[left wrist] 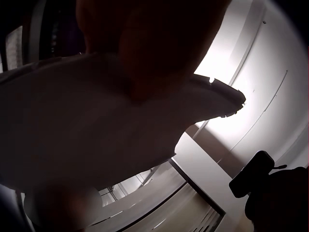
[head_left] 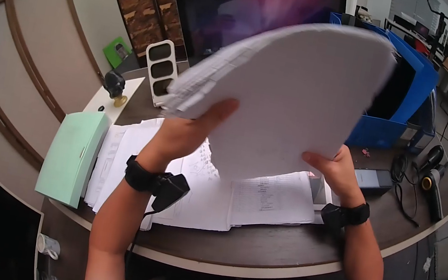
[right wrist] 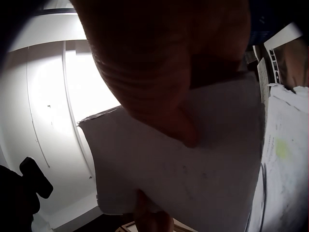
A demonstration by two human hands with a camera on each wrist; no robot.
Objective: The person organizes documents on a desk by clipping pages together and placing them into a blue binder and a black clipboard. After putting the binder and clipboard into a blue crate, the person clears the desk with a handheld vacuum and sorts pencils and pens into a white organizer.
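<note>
A thick stack of white paper (head_left: 297,99) is held up over the desk, bowed, its sheet edges fanned along the upper left. My left hand (head_left: 186,133) grips its left edge, thumb lying across the near face. On the lower right edge, my right hand (head_left: 338,172) pinches the stack with the thumb in front; its other fingers are mostly hidden behind. In the right wrist view the thumb presses flat on the paper (right wrist: 159,164). Beneath the stack, printed sheets (head_left: 273,200) lie spread on the desk (head_left: 276,251), partly covered by it.
A pale green folder (head_left: 72,158) stands at the left beside the sheets. Behind are a white three-slot rack (head_left: 161,69) and a monitor (head_left: 243,29). Blue file holders (head_left: 378,133), a grey box (head_left: 372,181) and a black-and-yellow handheld device (head_left: 433,192) with cable occupy the right.
</note>
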